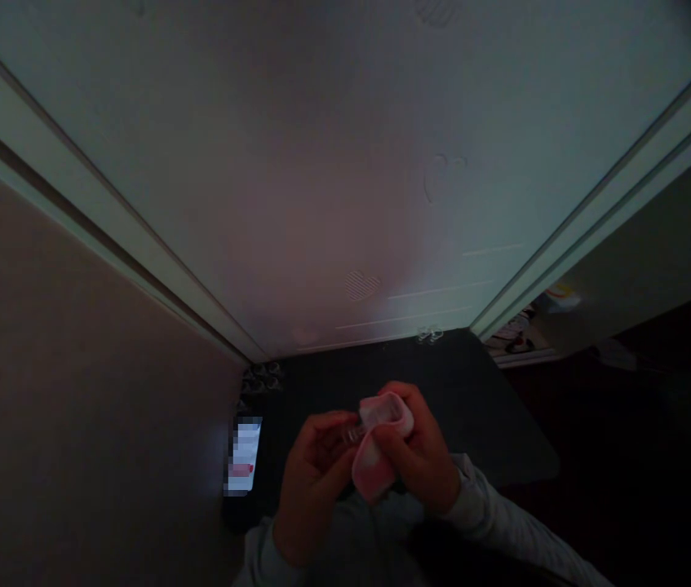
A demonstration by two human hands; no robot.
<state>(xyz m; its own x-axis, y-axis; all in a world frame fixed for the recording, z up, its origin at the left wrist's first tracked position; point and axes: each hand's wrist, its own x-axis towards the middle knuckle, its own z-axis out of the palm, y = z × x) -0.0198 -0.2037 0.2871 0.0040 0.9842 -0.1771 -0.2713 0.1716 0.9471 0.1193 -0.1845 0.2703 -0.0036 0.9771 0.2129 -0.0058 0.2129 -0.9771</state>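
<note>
In the low middle of the head view, my right hand [426, 458] grips a pink and white cloth [374, 471], folded over and curled at its upper edge. My left hand [312, 477] is closed, its fingertips around a small clear, glass-like piece [353, 433] at the cloth's left side. Part of that piece seems to lie inside the fold, so its full shape is hidden. Both hands are close together above a dark table [461, 408]. The dim light blurs fine detail.
Several small clear objects [265, 377] stand at the table's back left corner. A few more clear pieces [429, 335] lie at the back edge. A lit phone screen [245, 455] is on the left. A pale panel with raised hearts [362, 285] rises behind the table.
</note>
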